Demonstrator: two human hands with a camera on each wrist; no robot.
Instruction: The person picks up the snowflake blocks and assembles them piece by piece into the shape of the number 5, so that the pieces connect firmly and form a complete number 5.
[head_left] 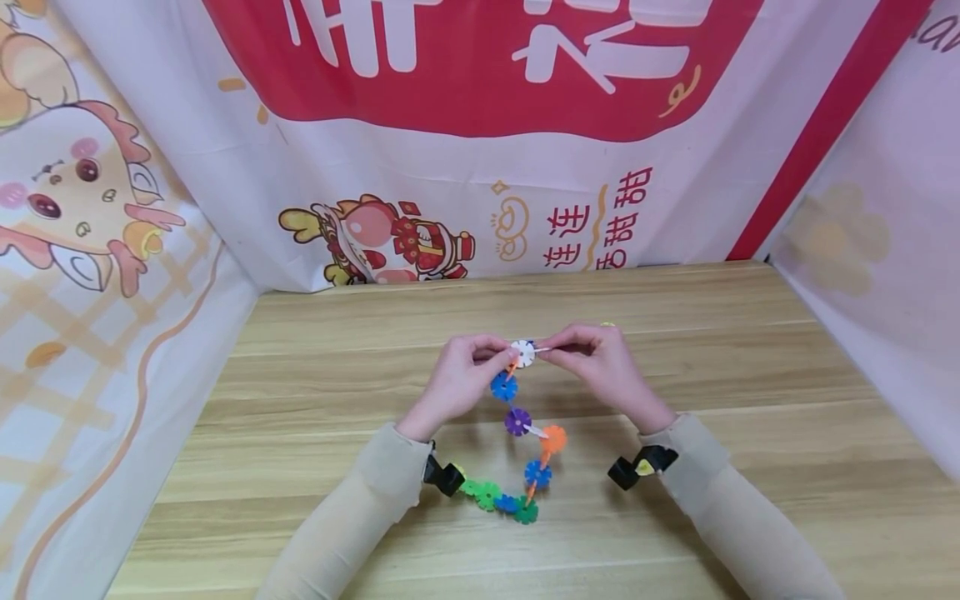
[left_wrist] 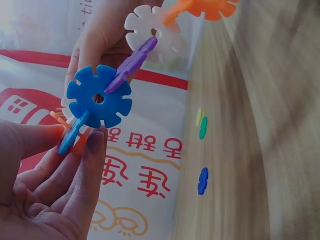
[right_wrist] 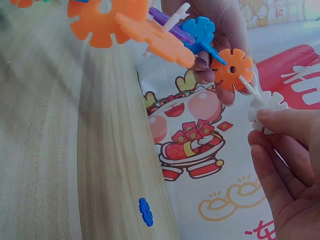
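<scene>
A chain of slotted plastic snowflake discs hangs between and below the hands, with purple (head_left: 517,422), orange (head_left: 553,438), blue (head_left: 537,474) and green (head_left: 487,496) pieces. My left hand (head_left: 467,375) pinches the chain's upper end by an orange disc (right_wrist: 232,69), beside a blue disc (left_wrist: 100,95). Thumb and fingers of my right hand (head_left: 600,362) pinch a white disc (right_wrist: 270,107) by its edge. Another white disc (head_left: 523,353), edge-on in the right wrist view, lies between the orange disc and the pinched one. Whether their slots are fully joined, I cannot tell.
Loose blue (left_wrist: 202,181), green (left_wrist: 203,128) and yellow (left_wrist: 199,117) discs lie on the wooden table (head_left: 300,417) beyond the hands. Printed cloth (head_left: 480,158) hangs along the table's back and sides. A black camera mount (head_left: 641,467) sits at each wrist.
</scene>
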